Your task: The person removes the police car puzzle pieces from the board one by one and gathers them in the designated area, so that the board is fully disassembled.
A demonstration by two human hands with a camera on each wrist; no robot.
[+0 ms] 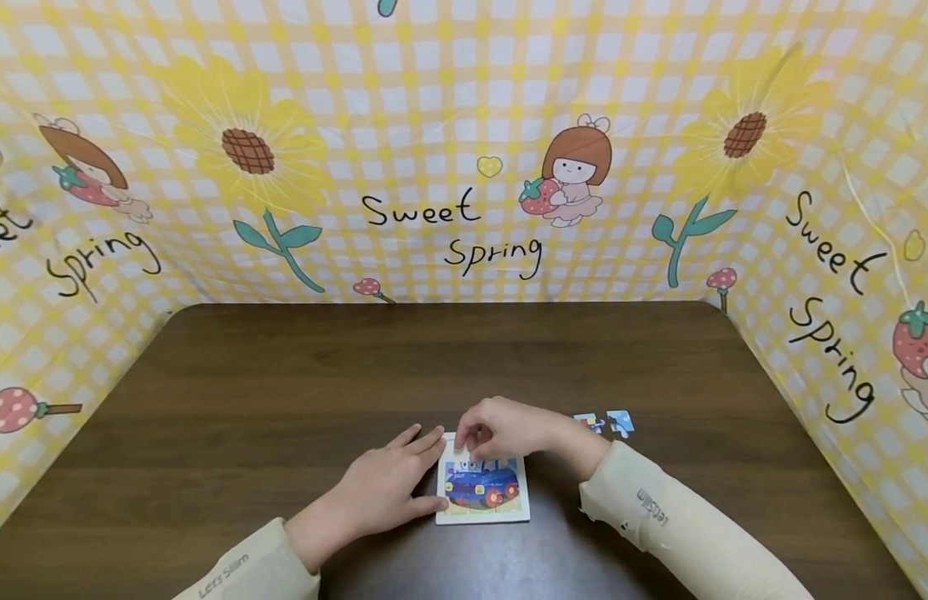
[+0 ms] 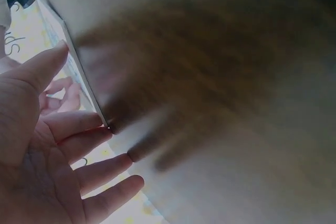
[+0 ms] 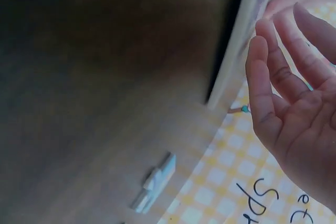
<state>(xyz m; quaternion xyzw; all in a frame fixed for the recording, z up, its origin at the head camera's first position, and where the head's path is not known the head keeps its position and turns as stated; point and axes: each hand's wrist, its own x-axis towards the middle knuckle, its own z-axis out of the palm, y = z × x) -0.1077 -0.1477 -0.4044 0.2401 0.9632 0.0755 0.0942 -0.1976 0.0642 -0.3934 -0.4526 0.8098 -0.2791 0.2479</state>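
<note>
A small jigsaw puzzle board with a white border and a blue cartoon car picture lies on the brown table. My left hand rests at the board's left side, thumb on the lower left edge and fingertips by the upper left corner; the left wrist view shows its fingers fairly straight along the edge. Over the upper part of the board is my right hand, fingers bent loosely and tips down at the picture. No piece shows between its fingers. What lies under those fingertips is hidden.
Two loose jigsaw pieces, one multicoloured and one light blue, lie right of the board, behind the right forearm. The wooden table is enclosed by a yellow checked cloth at the back and sides.
</note>
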